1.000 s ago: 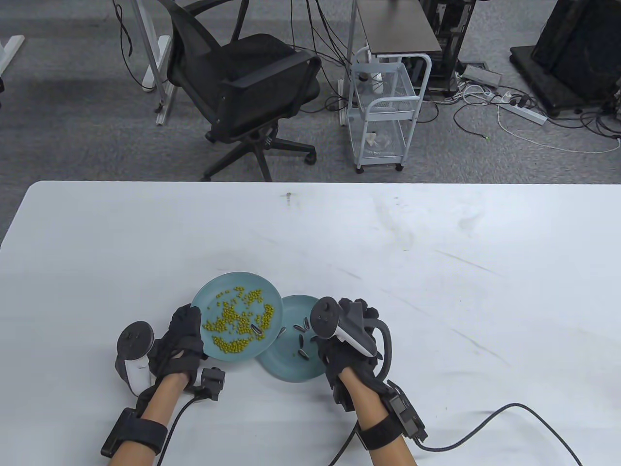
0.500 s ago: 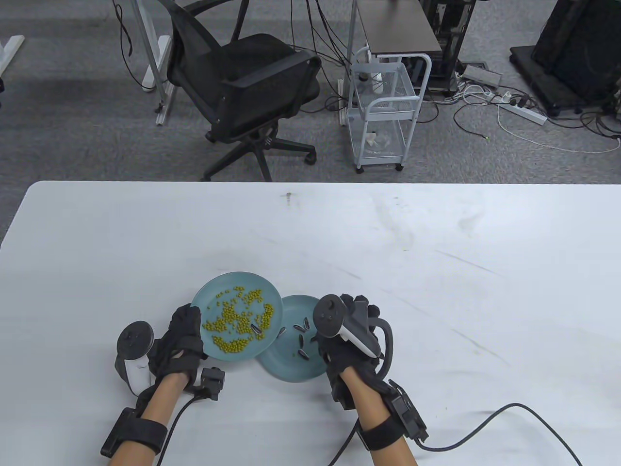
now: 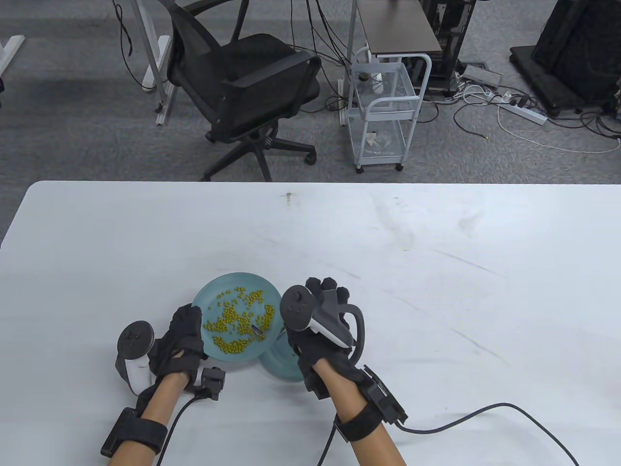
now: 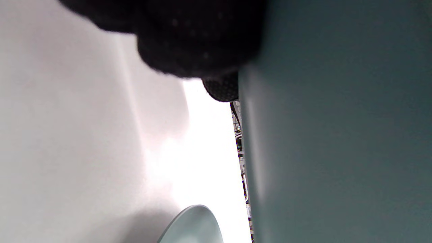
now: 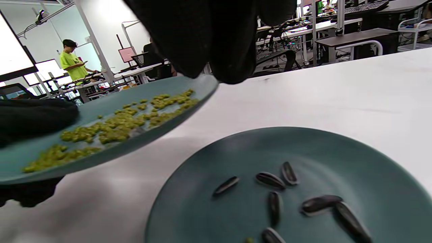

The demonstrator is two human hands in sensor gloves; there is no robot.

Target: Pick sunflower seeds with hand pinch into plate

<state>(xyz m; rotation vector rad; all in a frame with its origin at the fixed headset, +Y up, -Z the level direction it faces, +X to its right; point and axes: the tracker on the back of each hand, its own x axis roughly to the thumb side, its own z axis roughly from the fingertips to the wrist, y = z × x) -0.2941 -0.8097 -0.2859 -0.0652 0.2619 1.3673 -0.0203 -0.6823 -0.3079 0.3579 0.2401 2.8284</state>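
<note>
My left hand (image 3: pixel 187 325) grips the left rim of a teal plate (image 3: pixel 213 291) of green beans and holds it lifted and tilted over a second teal plate (image 3: pixel 276 361). One striped sunflower seed (image 3: pixel 257 330) lies among the beans. My right hand (image 3: pixel 310 291) hovers over the lower plate, beside the bean plate's right rim. In the right wrist view its fingertips (image 5: pixel 209 67) hang close together above the bean plate's edge (image 5: pixel 20 158); no seed shows between them. Several sunflower seeds (image 5: pixel 270 180) lie in the lower plate (image 5: pixel 388 162). In the left wrist view my fingers (image 4: pixel 189 44) press on the plate's underside (image 4: pixel 337 135).
The white table (image 3: pixel 436 252) stretches far and right of the plates. Glove cables (image 3: pixel 461 422) trail along its near edge. An office chair (image 3: pixel 242 92) and a white cart (image 3: pixel 383 111) stand on the floor beyond the far edge.
My right hand has moved left and a little away from me, from the lower plate's right side to the bean plate's right rim, and now covers the lower plate's seeds. My left hand holds still.
</note>
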